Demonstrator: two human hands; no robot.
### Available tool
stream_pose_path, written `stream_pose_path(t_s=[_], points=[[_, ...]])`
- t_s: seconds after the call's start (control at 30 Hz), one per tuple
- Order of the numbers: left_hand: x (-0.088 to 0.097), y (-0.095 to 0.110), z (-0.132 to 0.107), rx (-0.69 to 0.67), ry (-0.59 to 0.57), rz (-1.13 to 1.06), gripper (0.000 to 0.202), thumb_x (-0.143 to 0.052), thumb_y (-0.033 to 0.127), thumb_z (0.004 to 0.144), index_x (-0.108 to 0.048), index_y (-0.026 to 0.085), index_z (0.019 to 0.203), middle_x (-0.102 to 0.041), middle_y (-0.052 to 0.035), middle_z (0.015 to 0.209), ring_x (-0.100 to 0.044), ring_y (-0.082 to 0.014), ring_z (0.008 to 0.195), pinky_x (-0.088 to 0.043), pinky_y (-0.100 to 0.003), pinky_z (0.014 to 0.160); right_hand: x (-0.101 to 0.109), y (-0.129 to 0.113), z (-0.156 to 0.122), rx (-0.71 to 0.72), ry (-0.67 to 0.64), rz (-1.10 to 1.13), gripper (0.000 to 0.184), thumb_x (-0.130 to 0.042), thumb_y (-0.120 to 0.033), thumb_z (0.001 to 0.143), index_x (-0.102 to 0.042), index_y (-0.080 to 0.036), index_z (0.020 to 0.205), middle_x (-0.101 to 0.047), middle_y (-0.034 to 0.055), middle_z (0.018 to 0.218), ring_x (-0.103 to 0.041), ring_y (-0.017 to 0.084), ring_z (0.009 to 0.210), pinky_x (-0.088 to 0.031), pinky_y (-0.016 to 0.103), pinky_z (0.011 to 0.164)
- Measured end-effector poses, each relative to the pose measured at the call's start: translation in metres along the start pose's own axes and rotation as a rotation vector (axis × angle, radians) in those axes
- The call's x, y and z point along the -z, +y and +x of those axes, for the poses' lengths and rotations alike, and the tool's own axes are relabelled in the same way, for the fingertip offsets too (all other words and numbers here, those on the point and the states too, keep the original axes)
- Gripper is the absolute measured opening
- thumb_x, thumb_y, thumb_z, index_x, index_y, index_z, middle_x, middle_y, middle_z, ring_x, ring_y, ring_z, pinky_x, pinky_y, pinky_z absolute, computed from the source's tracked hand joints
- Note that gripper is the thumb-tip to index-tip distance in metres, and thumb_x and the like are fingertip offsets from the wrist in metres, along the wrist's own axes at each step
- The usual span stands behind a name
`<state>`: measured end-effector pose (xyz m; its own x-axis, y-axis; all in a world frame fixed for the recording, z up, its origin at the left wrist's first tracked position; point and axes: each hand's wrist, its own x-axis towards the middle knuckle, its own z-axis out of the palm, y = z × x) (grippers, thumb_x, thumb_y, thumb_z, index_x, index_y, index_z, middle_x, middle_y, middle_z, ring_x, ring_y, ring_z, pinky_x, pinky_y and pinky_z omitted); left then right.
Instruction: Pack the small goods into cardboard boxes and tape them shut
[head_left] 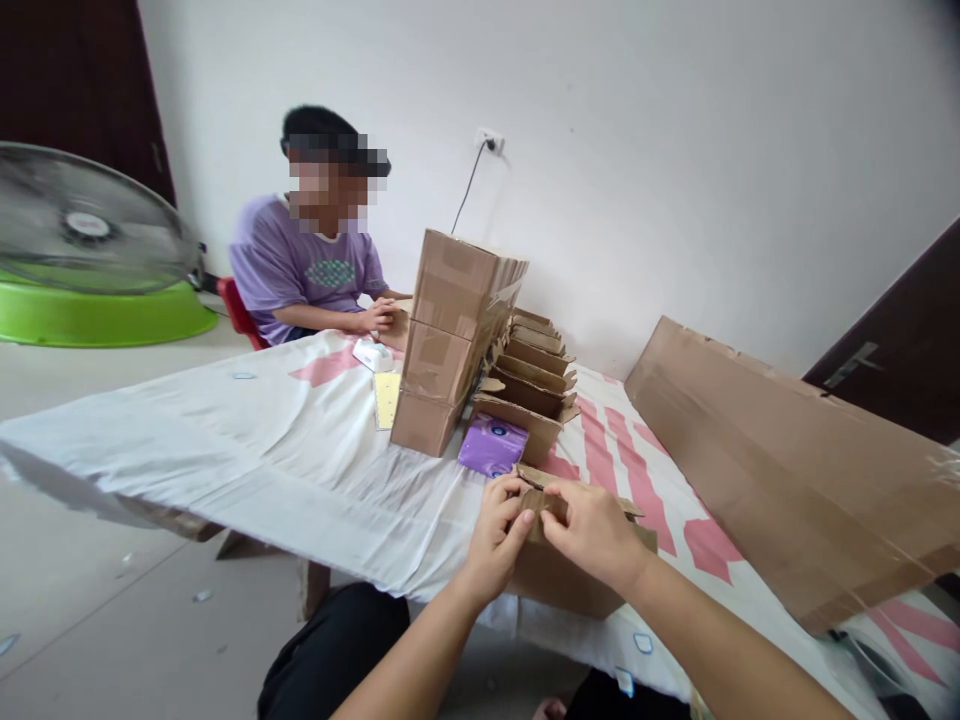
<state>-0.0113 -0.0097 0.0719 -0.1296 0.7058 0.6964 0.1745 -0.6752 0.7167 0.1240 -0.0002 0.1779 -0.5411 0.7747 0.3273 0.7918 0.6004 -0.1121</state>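
Note:
A brown cardboard box [566, 580] sits at the near edge of the table in front of me. My left hand [493, 535] is closed around its left end, the thumb pressing near the top corner. On the same corner, my right hand [596, 530] pinches the cardboard with bent fingers, close to the left thumb. Part of the box's top is hidden by my hands. Just beyond them lies a purple packet [493, 445], against a row of open cardboard boxes [536, 385].
Stacked closed boxes [431, 355] rise left of the row. Across the table sits a person in a purple shirt [315, 260], hands on cardboard. A white object [373, 354] and yellow card [386, 398] lie nearby. A large cardboard panel [787, 470] stands at right; a fan [90, 230] is left.

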Motion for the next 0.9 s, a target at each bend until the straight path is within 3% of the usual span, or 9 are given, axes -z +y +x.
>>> stream_pose_path(t_s=[0.17,0.3,0.5,0.67,0.9], points=[[0.001,0.0,0.001,0.009,0.0,-0.024,0.027,-0.044,0.036,0.092,-0.065,0.02,0.092,-0.056,-0.0098,0.107,-0.048,-0.0249,0.11,-0.037,-0.044,0.1,-0.005,0.006,0.0,0.015,0.05,0.037,0.025,-0.045,-0.009,0.081,-0.065,-0.019,0.092,-0.072,0.0039,0.091,-0.066,0.017,0.083,-0.048,0.029,0.077],[0.0,-0.002,0.003,0.053,-0.008,-0.048,0.03,-0.044,0.039,0.092,-0.066,0.019,0.085,-0.058,-0.0095,0.105,-0.047,-0.0254,0.112,-0.035,-0.044,0.101,-0.007,0.011,-0.006,0.038,0.099,0.09,0.027,-0.047,-0.009,0.081,-0.06,-0.02,0.102,-0.068,0.0043,0.101,-0.064,0.016,0.086,-0.049,0.028,0.076],[-0.004,-0.002,0.004,0.053,0.014,-0.066,0.031,-0.043,0.04,0.092,-0.067,0.02,0.087,-0.057,-0.009,0.104,-0.048,-0.0246,0.109,-0.036,-0.044,0.101,-0.009,0.0,-0.011,0.142,0.154,-0.041,0.014,-0.048,-0.011,0.085,-0.057,-0.022,0.086,-0.065,0.0013,0.083,-0.06,0.016,0.077,-0.044,0.028,0.072],[-0.004,-0.001,0.002,0.044,0.018,-0.067,0.034,-0.043,0.041,0.092,-0.066,0.018,0.078,-0.056,-0.0098,0.104,-0.049,-0.0242,0.107,-0.038,-0.041,0.099,-0.008,-0.012,-0.001,0.165,0.1,-0.172,0.015,-0.044,-0.009,0.086,-0.055,-0.019,0.084,-0.064,0.0042,0.077,-0.058,0.018,0.074,-0.04,0.027,0.066],[-0.002,-0.003,-0.001,0.048,0.009,-0.072,0.031,-0.044,0.04,0.092,-0.065,0.019,0.085,-0.055,-0.0103,0.107,-0.048,-0.0245,0.11,-0.038,-0.041,0.1,-0.009,-0.011,0.002,0.122,0.044,-0.193,0.015,-0.042,-0.008,0.083,-0.052,-0.019,0.082,-0.061,0.0032,0.075,-0.057,0.017,0.071,-0.038,0.027,0.064]])
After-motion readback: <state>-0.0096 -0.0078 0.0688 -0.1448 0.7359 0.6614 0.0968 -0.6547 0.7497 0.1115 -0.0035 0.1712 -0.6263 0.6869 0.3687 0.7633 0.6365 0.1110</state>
